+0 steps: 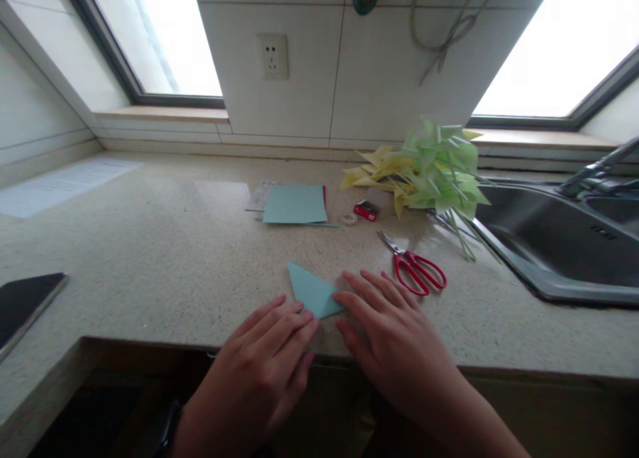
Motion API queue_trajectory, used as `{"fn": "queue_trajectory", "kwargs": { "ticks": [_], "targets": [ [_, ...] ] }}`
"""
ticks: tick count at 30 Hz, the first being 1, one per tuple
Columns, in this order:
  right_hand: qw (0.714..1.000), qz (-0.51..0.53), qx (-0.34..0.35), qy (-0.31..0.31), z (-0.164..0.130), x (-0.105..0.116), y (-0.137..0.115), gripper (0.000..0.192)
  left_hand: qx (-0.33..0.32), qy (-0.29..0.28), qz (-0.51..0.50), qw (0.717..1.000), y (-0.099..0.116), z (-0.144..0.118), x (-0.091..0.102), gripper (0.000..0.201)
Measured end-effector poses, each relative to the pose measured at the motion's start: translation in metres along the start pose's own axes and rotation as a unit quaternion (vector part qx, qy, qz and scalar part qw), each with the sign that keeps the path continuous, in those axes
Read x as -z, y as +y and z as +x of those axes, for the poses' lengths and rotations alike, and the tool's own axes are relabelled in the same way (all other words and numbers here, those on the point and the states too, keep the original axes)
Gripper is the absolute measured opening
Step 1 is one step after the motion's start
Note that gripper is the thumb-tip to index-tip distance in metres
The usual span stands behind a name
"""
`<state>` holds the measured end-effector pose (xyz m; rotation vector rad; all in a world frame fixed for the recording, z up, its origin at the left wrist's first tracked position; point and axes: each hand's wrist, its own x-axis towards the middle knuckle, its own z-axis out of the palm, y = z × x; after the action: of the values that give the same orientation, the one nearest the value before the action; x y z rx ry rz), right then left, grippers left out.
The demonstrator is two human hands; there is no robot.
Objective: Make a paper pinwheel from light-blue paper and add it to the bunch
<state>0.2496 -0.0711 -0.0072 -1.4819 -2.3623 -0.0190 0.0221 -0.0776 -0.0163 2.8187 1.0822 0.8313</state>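
Note:
A folded piece of light blue paper (pixel 315 290) lies on the counter near its front edge, roughly a triangle with a pointed upper left corner. My left hand (pixel 272 351) rests at the paper's lower left, its fingers stretched out and the fingertips on the lower edge. From the other side, my right hand (pixel 384 318) reaches over the right corner with its fingers extended, covering that corner. Just beyond my right hand lie red-handled scissors (pixel 412 263), their blades apart and pointing away to the left.
Behind the folded paper sits a stack of light blue paper sheets (pixel 295 204). A small red box (pixel 366 210) and a roll of tape (pixel 349 218) lie beside it. Yellow and green paper pinwheels (pixel 439 172) are heaped by the sink (pixel 534 238). A dark flat object (pixel 30 305) lies left.

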Motion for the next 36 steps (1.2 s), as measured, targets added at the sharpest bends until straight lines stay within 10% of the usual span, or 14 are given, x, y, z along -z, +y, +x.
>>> {"fn": "queue_trajectory", "kwargs": {
  "ticks": [17, 25, 36],
  "targets": [
    [0.993, 0.033, -0.108, 0.033, 0.021, -0.018, -0.032, 0.034, 0.014, -0.025, 0.051, 0.998, 0.008, -0.007, -0.007, 0.045],
    [0.988, 0.096, 0.116, -0.018, 0.008, -0.002, -0.016, 0.024, 0.001, -0.008, 0.067, 0.998, -0.001, -0.014, -0.008, 0.043],
    [0.984, 0.025, 0.177, -0.023, 0.000, -0.012, -0.020, 0.041, 0.025, 0.011, 0.031, 0.999, -0.002, -0.017, -0.012, 0.036]
  ]
}}
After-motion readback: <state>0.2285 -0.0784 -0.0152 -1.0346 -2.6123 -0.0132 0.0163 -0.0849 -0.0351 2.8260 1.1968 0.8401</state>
